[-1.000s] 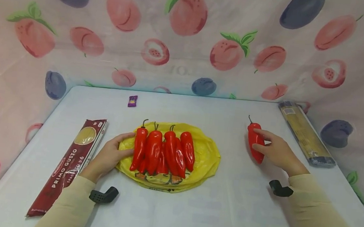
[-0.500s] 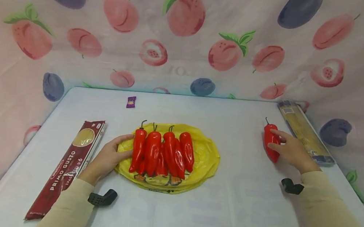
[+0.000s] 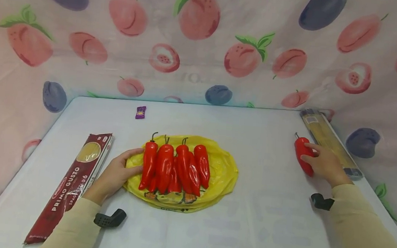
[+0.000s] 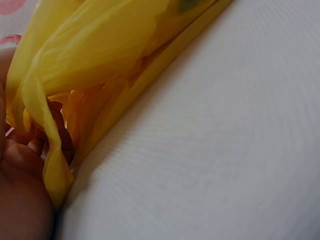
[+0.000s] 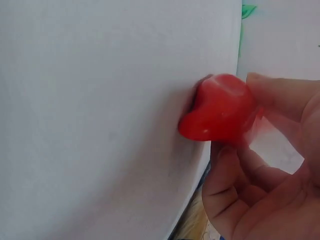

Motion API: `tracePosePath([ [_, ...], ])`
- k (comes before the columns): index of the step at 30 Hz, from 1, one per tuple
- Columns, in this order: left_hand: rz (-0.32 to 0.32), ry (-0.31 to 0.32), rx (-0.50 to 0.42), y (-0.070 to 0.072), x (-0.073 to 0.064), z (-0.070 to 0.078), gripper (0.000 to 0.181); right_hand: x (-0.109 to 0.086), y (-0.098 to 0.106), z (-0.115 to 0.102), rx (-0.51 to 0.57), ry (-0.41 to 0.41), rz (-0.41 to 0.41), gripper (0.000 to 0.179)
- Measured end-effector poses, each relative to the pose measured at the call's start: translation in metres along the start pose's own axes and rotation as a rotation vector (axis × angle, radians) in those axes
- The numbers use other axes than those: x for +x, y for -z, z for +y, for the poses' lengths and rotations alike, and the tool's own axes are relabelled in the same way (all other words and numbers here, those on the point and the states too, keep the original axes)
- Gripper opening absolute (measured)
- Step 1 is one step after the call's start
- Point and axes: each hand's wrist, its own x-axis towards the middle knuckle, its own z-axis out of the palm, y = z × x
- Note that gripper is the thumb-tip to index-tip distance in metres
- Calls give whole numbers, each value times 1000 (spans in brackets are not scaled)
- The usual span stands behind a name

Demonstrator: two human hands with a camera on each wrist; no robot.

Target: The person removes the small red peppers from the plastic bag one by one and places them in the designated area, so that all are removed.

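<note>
In the head view my right hand (image 3: 325,164) grips a red pepper (image 3: 301,152) between thumb and fingers at the right side of the table. The right wrist view has the pepper's tip (image 5: 217,110) low against the white surface, a shadow beside it. A yellow plastic bag (image 3: 224,170) lies flattened in the middle, bearing several glossy red peppers (image 3: 164,164) with dark stems. At its left edge my left hand (image 3: 116,174) holds the plastic. The left wrist view shows the bag's folds (image 4: 100,60) draped around the fingers, which are partly hidden.
A maroon spaghetti packet (image 3: 74,184) lies left, partly behind my left forearm. A clear packet of spaghetti (image 3: 326,136) lies at the right edge, just beyond my right hand. A small purple wrapped sweet (image 3: 140,112) is near the back. Fruit-printed cloth (image 3: 190,59) surrounds the white table.
My right hand has carried the red pepper to the right, toward the clear spaghetti packet, and slightly lower. The left hand stays at the bag's edge.
</note>
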Motion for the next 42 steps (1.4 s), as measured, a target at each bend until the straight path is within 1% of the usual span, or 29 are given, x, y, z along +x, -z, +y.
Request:
tracePosePath([
  [3, -6, -7, -17, 0, 0, -1, 62, 1, 2, 2, -19, -11, 16, 70],
  [7, -6, -3, -25, 0, -1, -1, 62, 2, 3, 6, -39, -20, 59, 69],
  [10, -4, 4, -21, 1, -1, -1, 63, 3, 4, 8, -37, -13, 89, 67],
  [13, 1, 9, -24, 1, -1, -1, 63, 4, 5, 10, -39, 6, 103, 65],
  [17, 1, 4, -31, 1, -2, 0, 63, 5, 6, 10, -40, 19, 116, 63],
  [21, -3, 1, -28, 0, -3, 2, 63, 5, 6, 11, -27, -5, 122, 63],
  [25, 0, 10, -23, 0, -3, 3, 63, 6, 6, 12, -28, -12, 128, 63],
  [30, 5, 17, -22, 0, -3, 1, 63, 5, 8, 13, -32, -9, 124, 67],
  [34, 4, 14, -24, 0, -3, 0, 63, 2, 12, 8, -8, -14, 109, 74],
  [38, 11, 21, -22, 0, -3, -1, 63, -4, 18, -4, 27, -23, 83, 80],
  [40, 15, 14, 2, 0, -3, 0, 64, -9, 21, -12, 26, 5, 78, 81],
  [42, 17, 10, 24, -1, -2, 1, 64, -15, 22, -22, -5, 71, 94, 81],
])
